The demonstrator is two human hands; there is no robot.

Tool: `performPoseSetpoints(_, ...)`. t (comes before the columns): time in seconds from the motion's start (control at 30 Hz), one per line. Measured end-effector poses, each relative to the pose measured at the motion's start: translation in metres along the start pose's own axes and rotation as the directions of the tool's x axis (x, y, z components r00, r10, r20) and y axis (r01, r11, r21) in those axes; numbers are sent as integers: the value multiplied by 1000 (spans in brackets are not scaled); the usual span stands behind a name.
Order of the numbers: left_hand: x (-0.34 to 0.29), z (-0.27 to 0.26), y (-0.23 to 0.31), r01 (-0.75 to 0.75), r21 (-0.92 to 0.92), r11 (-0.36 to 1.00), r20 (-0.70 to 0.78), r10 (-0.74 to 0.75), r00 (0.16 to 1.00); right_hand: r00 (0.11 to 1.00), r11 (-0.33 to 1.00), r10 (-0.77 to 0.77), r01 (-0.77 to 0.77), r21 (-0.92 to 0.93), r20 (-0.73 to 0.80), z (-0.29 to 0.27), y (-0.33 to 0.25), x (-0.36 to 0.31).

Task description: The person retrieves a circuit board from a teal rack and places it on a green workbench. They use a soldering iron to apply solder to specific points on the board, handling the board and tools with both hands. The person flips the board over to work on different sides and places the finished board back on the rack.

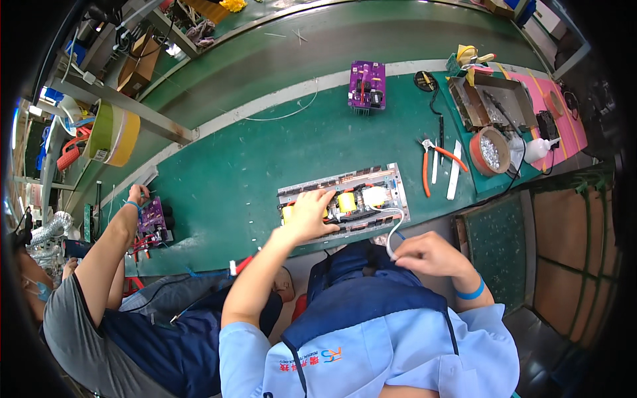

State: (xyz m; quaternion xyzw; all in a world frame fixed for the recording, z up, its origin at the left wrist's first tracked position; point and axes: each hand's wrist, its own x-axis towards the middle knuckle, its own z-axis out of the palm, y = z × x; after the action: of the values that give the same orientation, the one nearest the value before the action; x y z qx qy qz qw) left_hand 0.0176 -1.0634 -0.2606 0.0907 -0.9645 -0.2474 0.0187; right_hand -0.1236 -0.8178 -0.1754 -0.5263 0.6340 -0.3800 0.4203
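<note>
Item 1: electronic assembly [347,202], one, metal-framed, with yellow-wrapped components; lies lengthwise on the green workbench [232,176], near its front edge.

Item 2: left hand [308,213], bare; laid across the assembly, fingers spread apart and touching it.

Item 3: white cable [402,215], one; runs from the assembly's right portion, curving toward the wearer.

Item 4: right hand [431,254], bare, blue wristband [471,286]; thumb and fingertips together, pinching the cable near its end.

Item 5: light-blue shirt [355,361]; chest bears a small orange-and-blue emblem [332,355] beside red characters and a finer blue line of lettering.

Item 6: yellow-green cylinder [116,132], upper left; small white label, print too small to read.

Item 7: purple circuit board [367,83], one, far side of bench.

Item 8: orange-handled pliers [426,174], handles spread, right of the assembly; white strip [454,172] just beside.

Item 9: reddish bowl [474,156], holding small shiny pieces.

Item 10: co-worker's hand [138,194], at left, above a second purple board [152,215].
</note>
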Motion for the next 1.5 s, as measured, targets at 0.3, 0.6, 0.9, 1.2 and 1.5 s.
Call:
performPoseSetpoints(0.3, 55, -12, -45, 51, -211, 976, 51, -41, 998, 965, 902, -258, 261, -344, 54, 118, 19, 87)
performPoseSetpoints(0.6, 80, 19, -26, -36, -10, 999, 152, 37, 988, 908, 707, -263, 412, -574, 327, 156, 24, 96)
performPoseSetpoints(0.9, 89, 5, -25, -47, -19, 999, 268, 51, 962, 930, 832, -101, 274, -482, 355, 161, 32, 88)
performPoseSetpoints(1.2, 16, -40, 52, 63, -248, 967, 243, -1, 970, 928, 930, -185, 272, -248, 325, 152, 16, 84)
performPoseSetpoints(1.5, -54, -59, 14, 237, 12, 971, -32, -237, 971, 911, 870, -355, 404, -281, 209, 128, 25, 67)
